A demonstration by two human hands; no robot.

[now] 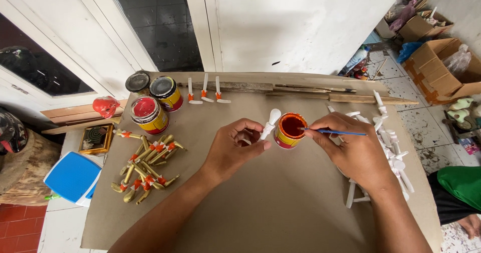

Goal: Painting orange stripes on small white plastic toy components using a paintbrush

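Our left hand (231, 150) pinches a white peg (270, 122); our right hand (353, 150) pinches a blue brush (335, 131) dipped in the orange paint can (289, 130), yellow-labelled, mid-desk (280, 208).

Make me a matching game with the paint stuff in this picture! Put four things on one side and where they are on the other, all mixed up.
Things:
1. thin blue brush
2. white wooden piece
3. gold painted pieces
4. small can of orange paint

Places:
A. piled at the left side of the brown board
B. pinched in the right hand, tip over the can
C. standing on the board between the two hands
D. held in the left hand

Pairs: 1-B, 2-D, 3-A, 4-C
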